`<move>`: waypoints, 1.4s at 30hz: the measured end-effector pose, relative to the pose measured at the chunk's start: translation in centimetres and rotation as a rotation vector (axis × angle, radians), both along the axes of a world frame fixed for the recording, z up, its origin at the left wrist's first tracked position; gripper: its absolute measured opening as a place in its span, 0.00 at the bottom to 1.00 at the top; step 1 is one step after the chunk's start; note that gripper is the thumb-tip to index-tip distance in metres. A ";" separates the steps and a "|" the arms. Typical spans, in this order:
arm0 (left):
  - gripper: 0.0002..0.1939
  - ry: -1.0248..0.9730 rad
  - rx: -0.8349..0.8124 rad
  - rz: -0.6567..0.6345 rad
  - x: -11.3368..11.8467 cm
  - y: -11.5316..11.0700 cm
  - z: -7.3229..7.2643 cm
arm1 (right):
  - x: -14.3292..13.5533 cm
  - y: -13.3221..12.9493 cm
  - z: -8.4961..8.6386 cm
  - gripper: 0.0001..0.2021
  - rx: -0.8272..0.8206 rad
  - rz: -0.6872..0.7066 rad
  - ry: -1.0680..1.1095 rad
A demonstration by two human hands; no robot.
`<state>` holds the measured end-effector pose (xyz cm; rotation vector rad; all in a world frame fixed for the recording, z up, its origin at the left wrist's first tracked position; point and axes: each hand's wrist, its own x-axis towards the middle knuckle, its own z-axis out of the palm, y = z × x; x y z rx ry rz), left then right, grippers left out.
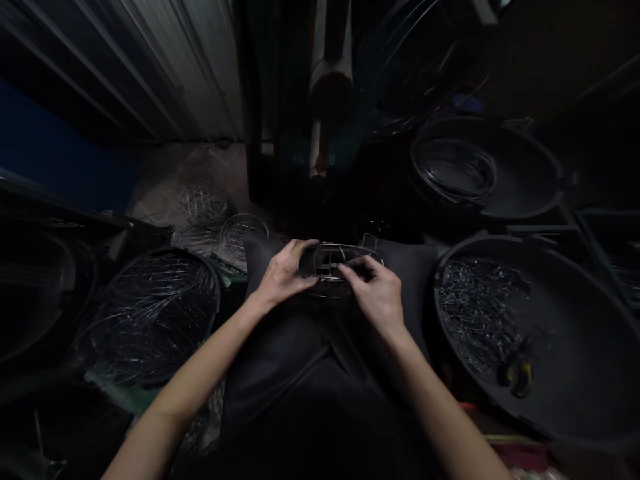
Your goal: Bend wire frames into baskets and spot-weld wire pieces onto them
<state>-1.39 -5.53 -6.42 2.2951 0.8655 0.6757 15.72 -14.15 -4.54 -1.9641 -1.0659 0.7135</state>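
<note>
Round wire frame (331, 261), left of the basin (590, 360) with short wires (475, 310), looks light and springy; its thin bars may bend, so the rim seems safer hold. The left hand (281, 275) has fingers clamped on it; whether the right hand (379, 293) pinches wire, I cannot tell.

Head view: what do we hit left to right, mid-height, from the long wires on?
Long wires → left hand → right hand, both on the wire frame → black basin with short wire pieces.
</note>
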 end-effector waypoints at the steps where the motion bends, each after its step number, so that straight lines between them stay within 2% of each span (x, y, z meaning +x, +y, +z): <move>1: 0.31 0.001 0.006 0.002 0.0 -0.1 0.2 | -0.4 -0.1 0.0 0.15 0.018 -0.010 -0.033; 5: 0.35 0.035 0.044 0.032 -0.1 0.2 1.1 | -1.6 -0.2 0.1 0.15 0.118 -0.046 -0.084; 11: 0.34 -0.003 0.063 0.069 -0.2 1.6 1.7 | -1.9 1.7 -0.1 0.13 0.239 -0.063 -0.102; 17: 0.33 -0.047 0.078 0.096 0.2 2.9 1.5 | -1.9 3.3 -1.0 0.11 0.355 -0.077 -0.118; 23: 0.33 -0.063 0.116 0.109 0.3 3.9 1.3 | -1.6 4.3 -1.9 0.09 0.403 -0.038 -0.112; 34: 0.34 -0.100 0.169 0.124 -0.2 5.6 0.6 | -1.2 6.5 -1.2 0.08 0.432 0.055 -0.148; 42: 0.33 -0.129 0.178 0.131 -0.1 6.6 0.4 | -1.1 7.5 -1.6 0.08 0.497 0.079 -0.213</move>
